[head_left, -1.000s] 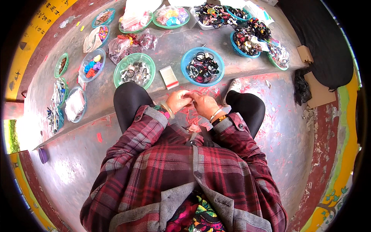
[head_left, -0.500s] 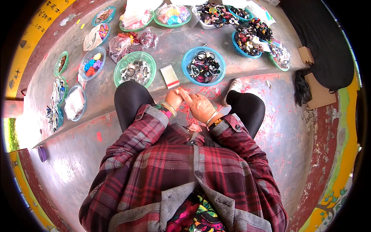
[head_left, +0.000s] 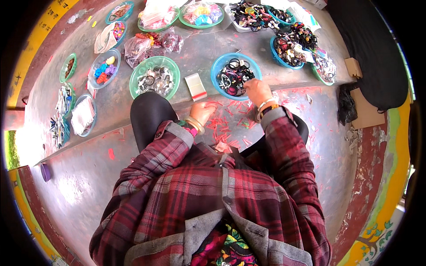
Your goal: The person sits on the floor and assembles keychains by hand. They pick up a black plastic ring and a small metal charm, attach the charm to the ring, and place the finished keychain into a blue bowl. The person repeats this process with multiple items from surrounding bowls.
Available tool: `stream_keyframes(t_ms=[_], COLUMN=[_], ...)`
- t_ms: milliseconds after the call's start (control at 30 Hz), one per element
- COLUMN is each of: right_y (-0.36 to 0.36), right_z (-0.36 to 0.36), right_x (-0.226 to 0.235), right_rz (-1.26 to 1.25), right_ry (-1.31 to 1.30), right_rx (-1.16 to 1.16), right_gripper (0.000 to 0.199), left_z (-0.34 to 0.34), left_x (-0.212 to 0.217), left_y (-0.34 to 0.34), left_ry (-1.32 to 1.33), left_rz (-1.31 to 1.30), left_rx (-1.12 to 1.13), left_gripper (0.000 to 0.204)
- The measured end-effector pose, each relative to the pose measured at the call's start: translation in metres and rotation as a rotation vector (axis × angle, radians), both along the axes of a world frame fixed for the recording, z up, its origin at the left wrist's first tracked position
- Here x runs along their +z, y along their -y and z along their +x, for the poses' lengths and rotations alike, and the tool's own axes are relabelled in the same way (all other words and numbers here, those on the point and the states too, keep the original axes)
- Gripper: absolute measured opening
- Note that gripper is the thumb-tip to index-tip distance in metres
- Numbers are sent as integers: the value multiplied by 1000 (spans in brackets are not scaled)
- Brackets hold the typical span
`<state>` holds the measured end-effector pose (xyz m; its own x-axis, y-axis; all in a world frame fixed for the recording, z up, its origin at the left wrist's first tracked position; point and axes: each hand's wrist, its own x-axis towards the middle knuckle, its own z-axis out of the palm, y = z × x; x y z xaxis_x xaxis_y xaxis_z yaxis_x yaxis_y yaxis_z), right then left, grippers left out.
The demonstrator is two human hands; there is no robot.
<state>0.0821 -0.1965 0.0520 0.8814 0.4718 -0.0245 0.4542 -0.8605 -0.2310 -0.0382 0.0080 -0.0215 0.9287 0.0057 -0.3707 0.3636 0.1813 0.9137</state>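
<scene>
My left hand (head_left: 202, 112) is closed in front of my left knee. Its fingertips pinch something small, perhaps a reddish strip, too small to make out. My right hand (head_left: 258, 92) reaches over the right edge of a round blue basket (head_left: 255, 71), its fingers bent together at the contents. Black hair ties (head_left: 233, 80) fill that basket; whether a tie is between my fingers cannot be seen. Between this basket and a green basket (head_left: 176, 84) of small clear and silvery pieces lies a small white open box (head_left: 194, 84) with a red edge.
Further baskets stand on the raised ledge: coloured pieces (head_left: 105, 71) at left, black hair ties (head_left: 290, 49) at right. Plastic bags (head_left: 137, 48) lie behind the green basket. Red scraps (head_left: 219, 128) litter the floor between my knees. A cardboard piece (head_left: 368, 111) lies at right.
My right hand has left my left hand and moved forward and right to the blue basket. My left hand stays near the same place, closed.
</scene>
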Motion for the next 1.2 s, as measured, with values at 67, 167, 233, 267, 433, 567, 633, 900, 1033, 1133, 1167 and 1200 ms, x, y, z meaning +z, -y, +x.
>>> stream_keyframes(t_ms=[67, 167, 233, 267, 433, 567, 633, 900, 1033, 1133, 1167, 1200], right_y=[11, 12, 9, 7, -3, -3, 1, 11, 13, 15, 16, 16], right_z=[20, 32, 39, 43, 45, 45, 50, 69, 66, 64, 64, 64], right_x=[-16, -32, -46, -54, -63, -70, -77, -50, -37, -38, -38, -36], right_rz=[-184, -254, -316, -372, -550, -591, -497, 304, 520, 712, 715, 719], right_ry=[3, -27, -66, -98, -148, -134, -141, -440, -658, -720, -714, -710], right_rx=[42, 155, 216, 227, 209, 274, 179, -185, -261, -316, -320, -322], right_gripper=[16, 16, 17, 17, 17, 16, 14, 16, 13, 14, 14, 15], left_z=[1, 1, 0, -1, -2, -3, -3, -4, -5, -5, -4, -4], left_x=[-5, 7, 8, 0, 22, 25, 26, 20, -12, -21, -23, -21], left_y=[0, 1, 3, 4, 4, 4, 4, 3, 1, 0, 0, -1], left_ry=[-25, -98, -97, -68, -121, -121, -130, -92, -71, -69, -61, -54], left_rz=[24, 71, 90, 94, 76, 56, 62, 53, 85, 85, 98, 113], left_rx=[-26, -55, -41, -20, -31, -27, -51, -49, -24, 0, -6, -10], left_gripper=[16, 17, 17, 17, 16, 16, 16, 19, 22, 22, 22, 22])
